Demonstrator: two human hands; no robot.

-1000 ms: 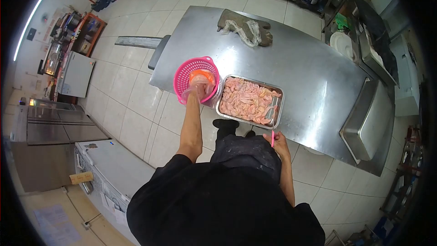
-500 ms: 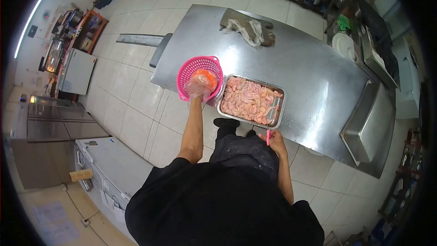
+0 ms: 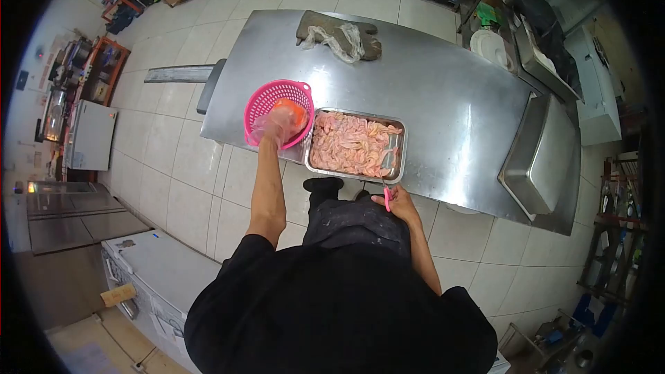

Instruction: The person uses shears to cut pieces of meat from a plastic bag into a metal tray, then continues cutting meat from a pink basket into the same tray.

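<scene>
My left hand (image 3: 279,123), in a loose clear plastic glove, reaches down into a pink colander (image 3: 251,112); its fingers are smeared and partly hidden. Beside the hand an orange mass (image 3: 299,116) shows inside the colander. My right hand (image 3: 403,204) is closed round the pink handles of a pair of scissors (image 3: 388,198), with the blades pointing at the tray's near rim. Pale pink raw meat pieces, looking like chicken skin (image 3: 353,142), fill most of the metal tray (image 3: 404,156), leaving some bare bottom at its right side.
The steel table (image 3: 443,111) carries a grey-brown cloth (image 3: 322,22) with a crumpled clear plastic bag (image 3: 339,45) at the back. A deep steel pan (image 3: 537,159) stands tilted at the right end. Behind me on the left is a white chest freezer (image 3: 166,263).
The whole view has shifted, so the table and its contents sit further left. My left hand stays in the colander, and my right hand keeps the scissors at the tray's near edge.
</scene>
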